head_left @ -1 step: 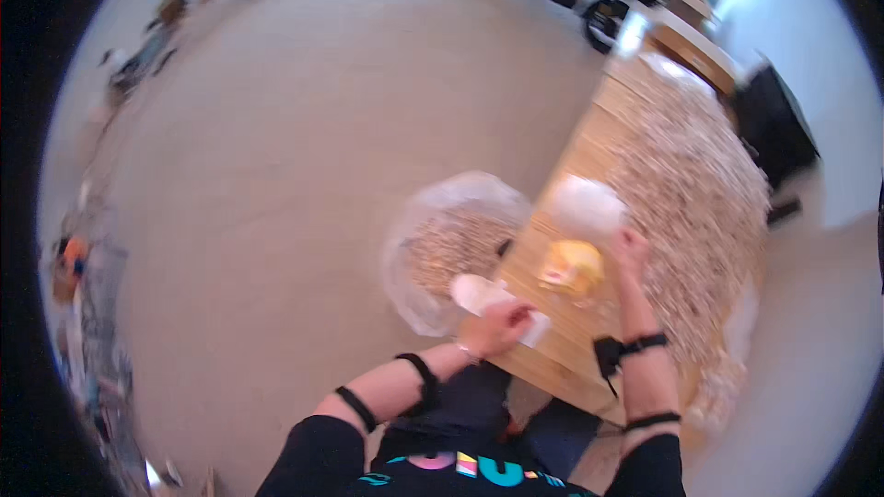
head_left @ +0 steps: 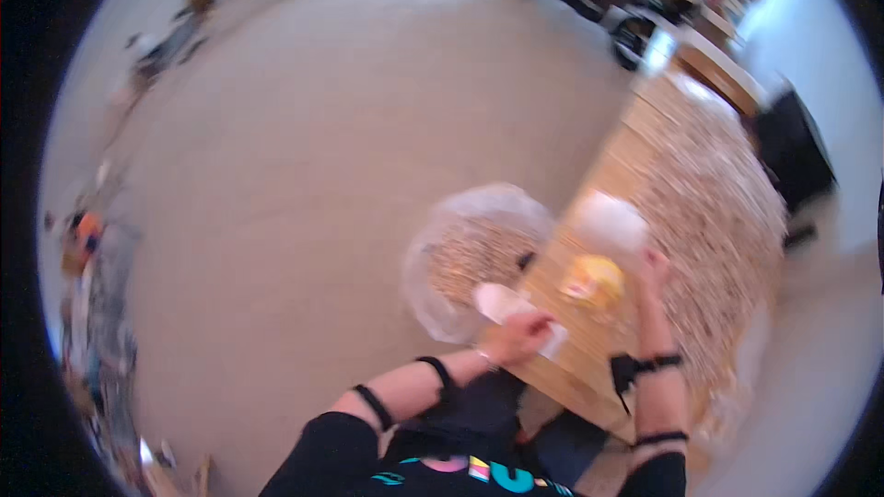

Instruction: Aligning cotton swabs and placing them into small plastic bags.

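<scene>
A white flat thing [head_left: 494, 301] is poking out under my left hand [head_left: 518, 339], at the wooden table [head_left: 589, 366]. My right hand [head_left: 653, 271] is sitting beside a white bundle [head_left: 612, 221]. Blur is hiding whether my fingers are pinching. I'm likely handling both; moving either is needing firm fingers.

The table [head_left: 589, 340] stood at frame right, bearing the pile [head_left: 718, 230]; the bag [head_left: 421, 267] stood at lower centre, left of it.

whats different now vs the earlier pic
Everything in the picture has shifted slightly right and down together, as if the viewpoint turned. Nothing visibly moved against the wooden table; no taking hold or letting go shows. The left hand, right hand and yellow item keep their places.
</scene>
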The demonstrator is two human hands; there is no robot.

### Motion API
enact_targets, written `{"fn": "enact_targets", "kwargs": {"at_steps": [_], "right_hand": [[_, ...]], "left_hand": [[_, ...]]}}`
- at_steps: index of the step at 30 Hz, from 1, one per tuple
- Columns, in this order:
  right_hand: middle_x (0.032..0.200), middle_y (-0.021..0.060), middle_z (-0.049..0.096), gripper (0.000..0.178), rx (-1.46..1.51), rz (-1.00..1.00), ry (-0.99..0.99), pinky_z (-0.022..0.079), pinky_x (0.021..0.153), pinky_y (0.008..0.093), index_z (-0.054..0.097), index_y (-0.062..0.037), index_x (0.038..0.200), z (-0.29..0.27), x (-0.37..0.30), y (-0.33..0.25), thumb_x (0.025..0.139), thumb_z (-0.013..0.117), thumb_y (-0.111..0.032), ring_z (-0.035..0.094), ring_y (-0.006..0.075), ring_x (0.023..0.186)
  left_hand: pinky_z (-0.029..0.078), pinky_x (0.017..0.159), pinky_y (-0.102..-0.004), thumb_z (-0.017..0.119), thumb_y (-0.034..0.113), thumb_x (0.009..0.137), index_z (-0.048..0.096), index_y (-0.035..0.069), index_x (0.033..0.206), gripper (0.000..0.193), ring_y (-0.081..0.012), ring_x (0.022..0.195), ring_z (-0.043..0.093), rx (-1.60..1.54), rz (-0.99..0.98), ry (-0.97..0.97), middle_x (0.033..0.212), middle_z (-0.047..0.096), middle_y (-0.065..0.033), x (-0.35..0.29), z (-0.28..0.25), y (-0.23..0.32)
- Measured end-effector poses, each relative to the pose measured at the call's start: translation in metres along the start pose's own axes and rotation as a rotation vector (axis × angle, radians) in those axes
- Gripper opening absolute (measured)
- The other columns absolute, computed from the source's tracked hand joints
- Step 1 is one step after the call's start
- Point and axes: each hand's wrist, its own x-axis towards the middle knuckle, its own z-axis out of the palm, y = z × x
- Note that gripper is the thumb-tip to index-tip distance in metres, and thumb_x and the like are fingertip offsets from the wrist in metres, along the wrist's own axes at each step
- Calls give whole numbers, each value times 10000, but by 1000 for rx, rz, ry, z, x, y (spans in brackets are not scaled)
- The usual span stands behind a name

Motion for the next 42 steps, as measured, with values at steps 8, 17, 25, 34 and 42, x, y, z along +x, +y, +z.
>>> {"fn": "enact_targets", "kwargs": {"at_steps": [8,17,25,34,42], "right_hand": [[789,17,622,191,223,-175,103,436,586,240,649,10,939,-43,18,54,861,622,-163,540,96,668],[645,9,567,160,238,-172,-402,368,490,202,607,-5,777,29,-98,-66,804,694,-136,484,61,556],[692,69,620,147,402,-50,-603,482,515,238,576,-4,816,59,-156,-115,824,684,-103,607,130,626],[743,66,591,153,389,-2,-636,505,539,259,536,-9,843,68,-163,-112,825,659,-98,590,141,628],[664,106,621,146,-2,-497,-308,481,570,324,599,-24,776,112,-169,-138,751,692,-134,615,238,607]], "left_hand": [[480,720,-306,548,132,867,566,48,1044,196,-157,773,597,-155,85,-35,845,622,-67,12,18,10],[489,661,-278,568,182,896,540,4,1041,231,-117,750,591,-552,93,385,813,623,-72,16,-25,70],[508,666,-256,602,185,887,591,10,975,196,-99,752,596,-539,42,429,830,645,-42,1,-59,50],[485,612,-331,570,226,877,616,38,886,194,-192,676,616,-131,25,448,742,627,-97,-14,-86,44],[500,610,-381,563,116,793,585,85,842,63,-275,724,610,735,388,398,752,588,-107,-20,-135,33]]}}
